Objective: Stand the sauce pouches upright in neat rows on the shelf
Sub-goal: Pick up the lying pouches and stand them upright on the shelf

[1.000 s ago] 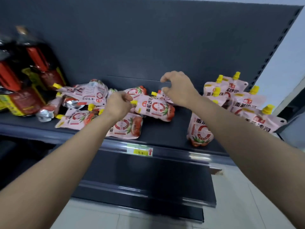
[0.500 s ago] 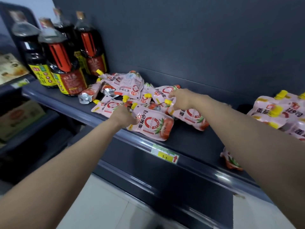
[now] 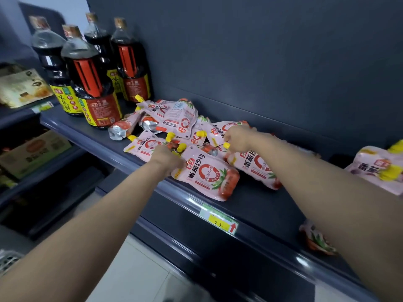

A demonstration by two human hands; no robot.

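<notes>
Four dark bottles (image 3: 96, 83) stand at the shelf's (image 3: 257, 199) far left. Right of them, roughly ten pouches (image 3: 174, 120) lie heaped; bare shelf stretches beyond, toward more pouches. The left hand (image 3: 166, 159) pinches the front pouch (image 3: 207, 177) at its top corner; the right hand (image 3: 236, 139) closes on another pouch's yellow cap (image 3: 226, 145).
</notes>
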